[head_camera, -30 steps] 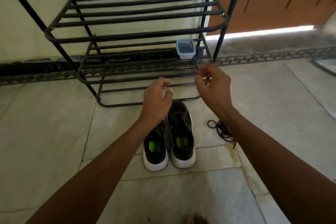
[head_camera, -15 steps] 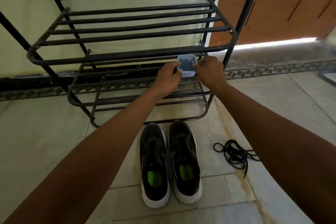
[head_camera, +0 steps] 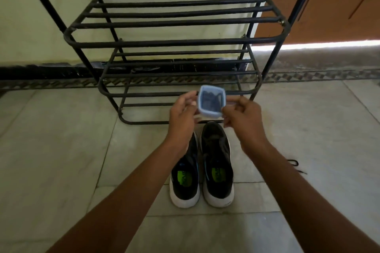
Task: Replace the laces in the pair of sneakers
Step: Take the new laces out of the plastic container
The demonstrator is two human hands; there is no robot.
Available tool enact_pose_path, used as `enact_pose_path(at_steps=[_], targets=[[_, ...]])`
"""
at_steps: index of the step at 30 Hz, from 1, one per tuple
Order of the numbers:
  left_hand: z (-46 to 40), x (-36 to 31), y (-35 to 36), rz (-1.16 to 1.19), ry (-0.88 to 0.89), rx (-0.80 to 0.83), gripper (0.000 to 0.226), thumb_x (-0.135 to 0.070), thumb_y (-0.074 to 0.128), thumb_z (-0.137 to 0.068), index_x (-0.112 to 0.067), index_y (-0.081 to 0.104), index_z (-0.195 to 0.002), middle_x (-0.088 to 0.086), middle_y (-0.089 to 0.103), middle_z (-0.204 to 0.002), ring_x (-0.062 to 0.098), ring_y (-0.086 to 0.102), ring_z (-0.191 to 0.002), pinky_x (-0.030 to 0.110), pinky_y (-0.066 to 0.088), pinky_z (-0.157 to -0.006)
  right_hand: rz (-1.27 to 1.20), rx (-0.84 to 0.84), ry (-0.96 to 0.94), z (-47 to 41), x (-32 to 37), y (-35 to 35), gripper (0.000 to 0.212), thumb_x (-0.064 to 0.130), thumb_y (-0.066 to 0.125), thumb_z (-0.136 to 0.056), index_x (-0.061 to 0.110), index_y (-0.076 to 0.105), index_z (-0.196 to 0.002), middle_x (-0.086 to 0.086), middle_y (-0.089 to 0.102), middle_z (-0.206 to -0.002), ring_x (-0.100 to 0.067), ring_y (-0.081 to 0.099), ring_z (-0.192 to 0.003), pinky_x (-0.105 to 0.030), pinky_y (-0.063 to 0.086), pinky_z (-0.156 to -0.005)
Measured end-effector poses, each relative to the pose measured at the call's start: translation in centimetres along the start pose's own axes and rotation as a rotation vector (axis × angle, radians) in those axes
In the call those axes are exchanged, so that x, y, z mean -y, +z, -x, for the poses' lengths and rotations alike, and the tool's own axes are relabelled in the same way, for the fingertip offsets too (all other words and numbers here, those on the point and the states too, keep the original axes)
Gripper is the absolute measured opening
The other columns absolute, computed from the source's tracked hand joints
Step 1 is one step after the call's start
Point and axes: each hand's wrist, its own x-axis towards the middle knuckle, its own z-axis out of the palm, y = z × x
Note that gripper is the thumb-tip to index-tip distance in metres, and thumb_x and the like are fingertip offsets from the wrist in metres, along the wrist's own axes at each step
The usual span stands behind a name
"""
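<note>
Two black sneakers (head_camera: 202,168) with white soles stand side by side on the floor tiles, toes toward the rack. A black lace (head_camera: 296,165) lies apart, to their right.

We're in a home entryway: a black metal shoe rack (head_camera: 170,41) stands against a pale wall (head_camera: 30,16), marble floor tiles (head_camera: 51,150) underfoot, daylight glowing beneath a wooden door (head_camera: 329,0).
</note>
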Motion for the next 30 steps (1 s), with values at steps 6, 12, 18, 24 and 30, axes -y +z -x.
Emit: enact_pose_path(at_steps=[6,12,18,24,30], targets=[[4.2,2.9,-5.4,0.435,-0.32,0.016,0.037,-0.027,0.048,-0.106,-0.031,0.056,-0.141,0.007,0.067,-0.132,0.031,0.066,-0.119,0.049,0.058,-0.084,0.109,0.295,0.008,5.5,-2.3,3.5,0.025,0.012,0.069,-0.092,0.021,0.066,-0.116,-0.006,0.073,-0.075,-0.019,0.071,-0.065,-0.036,0.061,-0.063],[6.7,2.3,-8.9,0.496,-0.428,0.059,0.054,-0.049,0.051,-0.096,-0.025,0.054,-0.145,0.012,0.067,-0.128,0.025,0.066,-0.093,0.039,0.05,-0.073,0.351,0.288,-0.212,7.1,-3.0,5.8,0.021,0.037,0.08,-0.084,0.031,0.067,-0.099,0.009,0.066,-0.075,-0.004,0.062,-0.066,-0.01,0.047,-0.059],[8.3,1.9,-9.7,0.431,-0.423,0.047,0.043,-0.038,0.043,-0.101,-0.008,0.068,-0.12,0.017,0.07,-0.106,0.027,0.064,-0.077,0.036,0.052,-0.066,0.287,0.512,-0.146,6.6,-2.4,6.5,0.029,0.026,0.082,-0.083,0.016,0.075,-0.11,0.005,0.077,-0.095,-0.005,0.073,-0.084,-0.027,0.061,-0.078],[8.7,2.2,-9.3,0.307,-0.338,0.009,0.033,-0.028,0.044,-0.1,-0.005,0.067,-0.109,0.013,0.069,-0.087,0.027,0.065,-0.075,0.033,0.054,-0.06,0.227,0.504,-0.084,7.4,-2.7,5.7,0.022,0.017,0.084,-0.079,0.013,0.073,-0.098,0.003,0.076,-0.086,-0.012,0.074,-0.079,-0.025,0.06,-0.071],[9.1,2.3,-8.0,0.299,-0.203,-0.057,0.025,-0.015,0.04,-0.1,-0.004,0.06,-0.089,0.011,0.058,-0.078,0.022,0.059,-0.072,0.031,0.054,-0.065,0.194,0.469,-0.043,7.4,-2.7,5.0,0.024,0.013,0.088,-0.072,0.007,0.072,-0.09,-0.001,0.074,-0.077,-0.013,0.072,-0.067,-0.019,0.056,-0.06]])
